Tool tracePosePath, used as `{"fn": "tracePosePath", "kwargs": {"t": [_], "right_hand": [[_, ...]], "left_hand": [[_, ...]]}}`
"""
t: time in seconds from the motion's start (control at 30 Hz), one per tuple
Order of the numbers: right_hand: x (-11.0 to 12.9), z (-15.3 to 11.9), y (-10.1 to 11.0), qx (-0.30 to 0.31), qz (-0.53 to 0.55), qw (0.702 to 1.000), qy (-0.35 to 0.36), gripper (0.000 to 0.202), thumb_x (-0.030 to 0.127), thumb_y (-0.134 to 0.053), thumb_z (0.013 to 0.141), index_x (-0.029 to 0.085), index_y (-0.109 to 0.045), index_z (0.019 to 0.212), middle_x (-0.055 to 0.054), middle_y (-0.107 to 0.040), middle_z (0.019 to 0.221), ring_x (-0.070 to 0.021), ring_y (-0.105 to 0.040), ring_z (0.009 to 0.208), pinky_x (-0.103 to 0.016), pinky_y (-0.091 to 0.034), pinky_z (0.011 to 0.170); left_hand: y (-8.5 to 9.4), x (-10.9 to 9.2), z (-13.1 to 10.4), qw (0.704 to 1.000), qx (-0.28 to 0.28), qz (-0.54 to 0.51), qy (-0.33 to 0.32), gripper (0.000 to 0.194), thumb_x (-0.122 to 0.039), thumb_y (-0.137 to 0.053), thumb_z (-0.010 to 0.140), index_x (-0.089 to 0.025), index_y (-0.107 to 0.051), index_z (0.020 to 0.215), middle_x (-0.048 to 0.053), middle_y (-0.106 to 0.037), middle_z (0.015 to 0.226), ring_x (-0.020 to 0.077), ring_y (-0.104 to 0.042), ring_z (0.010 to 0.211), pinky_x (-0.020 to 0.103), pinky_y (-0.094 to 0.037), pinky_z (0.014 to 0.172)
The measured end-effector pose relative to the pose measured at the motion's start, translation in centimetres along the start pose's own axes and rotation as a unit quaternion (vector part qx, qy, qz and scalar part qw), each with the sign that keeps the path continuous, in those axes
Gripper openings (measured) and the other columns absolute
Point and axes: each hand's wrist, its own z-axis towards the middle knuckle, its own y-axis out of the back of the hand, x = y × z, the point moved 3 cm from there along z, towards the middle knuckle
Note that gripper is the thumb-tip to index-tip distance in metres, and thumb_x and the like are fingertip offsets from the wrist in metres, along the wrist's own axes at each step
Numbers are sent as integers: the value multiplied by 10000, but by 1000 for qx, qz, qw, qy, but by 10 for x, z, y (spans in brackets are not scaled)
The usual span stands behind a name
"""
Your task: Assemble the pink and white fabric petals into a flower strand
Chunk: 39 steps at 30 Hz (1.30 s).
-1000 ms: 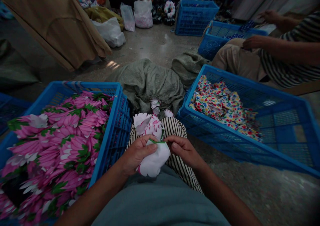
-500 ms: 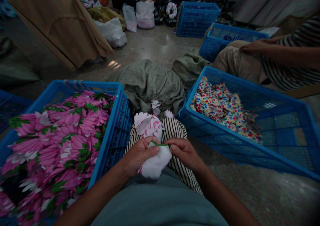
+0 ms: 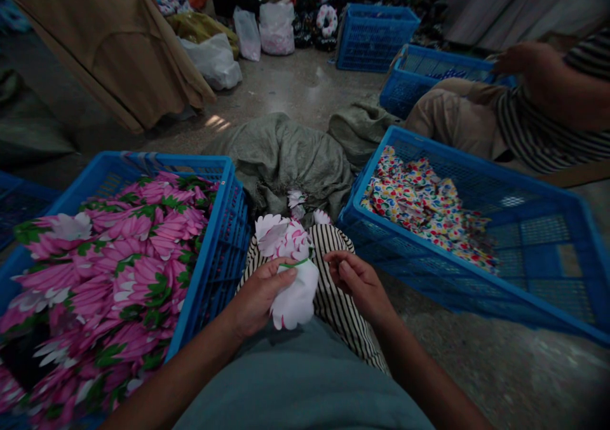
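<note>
My left hand (image 3: 260, 293) is closed on a white petal-shaped cloth piece (image 3: 296, 296) with a green strip along its upper edge and touches of pink at its scalloped rim. The thumb presses on its face. To the right, my right hand (image 3: 355, 281) is held apart from the cloth, its fingers curled toward the thumb; anything between the fingertips is too small to make out. Just beyond the left hand, more white-and-pink petal pieces (image 3: 286, 236) lie on my striped trouser legs (image 3: 328, 242).
At left, a blue crate (image 3: 229, 182) holds pink petal pieces with green ends. Another blue crate (image 3: 538, 227) at right contains colourful printed cloth. Grey-green sacking (image 3: 286, 150) lies ahead. A person in a striped top (image 3: 538, 122) sits at right, near further blue crates (image 3: 376, 36).
My right hand has come off the green edge and moved slightly right and up. The white piece in my left hand has shifted a little left. The neighbour's hand has risen.
</note>
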Motion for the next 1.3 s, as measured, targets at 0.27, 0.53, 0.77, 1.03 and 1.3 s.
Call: {"fn": "tracePosePath", "kwargs": {"t": [0.27,0.53,0.77,1.03,1.3], "right_hand": [[24,-12,-13,52,-257,949,176,286,266,-447,856,215,-556,1116,-65,-628,879,-168,-560,741,-296,-431,675],[27,-3,-35,92,-235,947,200,264,245,-425,863,207,-560,1086,-58,-654,944,-167,-598,820,-275,-455,706],[18,-3,-31,87,-252,946,186,261,263,-418,871,208,-569,1077,-54,-656,944,-165,-602,820,-266,-452,697],[31,-11,-32,34,-477,835,272,256,292,-453,857,160,-564,1045,-68,-605,727,-166,-549,626,-262,-389,562],[33,-11,-34,46,-513,808,286,247,283,-440,870,159,-577,1034,-61,-612,715,-153,-537,607,-250,-378,565]], "left_hand": [[0,-5,0,994,-64,14,-83,344,-248,-667,653,-186,-520,957,-20,-646,729,121,-583,548,232,-441,527],[0,2,-2,994,60,77,-47,259,-273,-681,656,-140,-606,865,-1,-628,672,113,-564,557,237,-439,573],[2,2,-6,990,88,94,-51,210,-320,-597,735,-134,-645,822,8,-613,619,119,-544,543,247,-426,576],[-1,-6,-10,975,35,207,-74,240,-373,-587,723,-134,-609,713,-23,-545,556,114,-490,526,225,-372,533],[-7,-6,-14,971,40,229,-63,255,-386,-558,732,-147,-574,646,-27,-523,537,111,-472,518,221,-353,524]]}}
